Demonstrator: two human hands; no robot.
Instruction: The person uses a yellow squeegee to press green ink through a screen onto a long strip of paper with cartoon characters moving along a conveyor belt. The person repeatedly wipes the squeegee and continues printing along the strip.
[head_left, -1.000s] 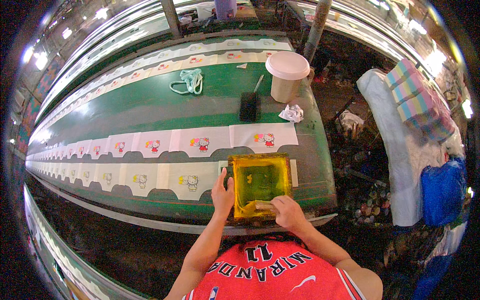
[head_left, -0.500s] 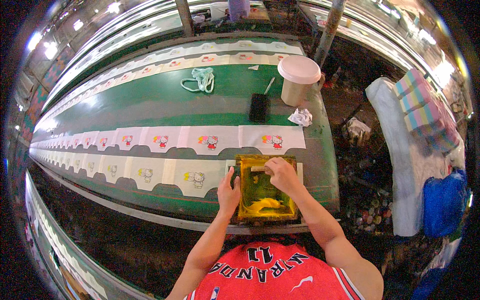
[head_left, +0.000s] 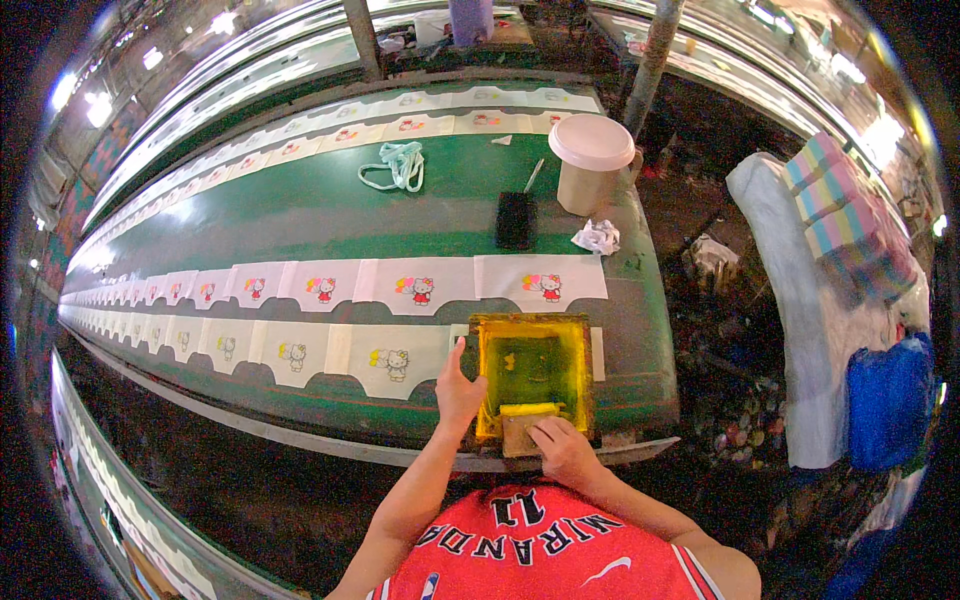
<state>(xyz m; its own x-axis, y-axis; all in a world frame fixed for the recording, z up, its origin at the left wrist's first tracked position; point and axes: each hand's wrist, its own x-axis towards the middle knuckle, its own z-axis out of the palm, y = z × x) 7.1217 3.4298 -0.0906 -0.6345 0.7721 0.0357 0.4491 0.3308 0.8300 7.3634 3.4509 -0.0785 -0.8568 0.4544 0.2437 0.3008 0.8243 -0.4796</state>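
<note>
A screen printing frame (head_left: 586, 350) with yellow-stained sides lies flat near the front edge of the green table. Against its left side rests my left hand (head_left: 460, 392), index finger stretched out and thumb apart at the rim. My right hand (head_left: 568, 450) is closed on a tan squeegee (head_left: 519, 437) at the frame's near end, where yellow ink shows along the blade. Part of a pale fabric piece (head_left: 598, 352) sticks out from under the frame. Left of it lies a cream piece (head_left: 388, 357) printed with a cartoon cat and yellow balloons.
Rows of printed fabric pieces (head_left: 415, 285) run leftward along the table (head_left: 300, 220). Farther back are a lidded tub (head_left: 587, 180), a black box-like item (head_left: 515, 220), crumpled paper (head_left: 597, 237) and pale green straps (head_left: 398, 166). Striped cloth stacks (head_left: 845, 210) and a blue bag (head_left: 890, 405) sit right.
My right hand has drawn the squeegee from the frame's far end to its near end, and the yellow ink pool is now gathered at the blade. My left hand stays beside the frame.
</note>
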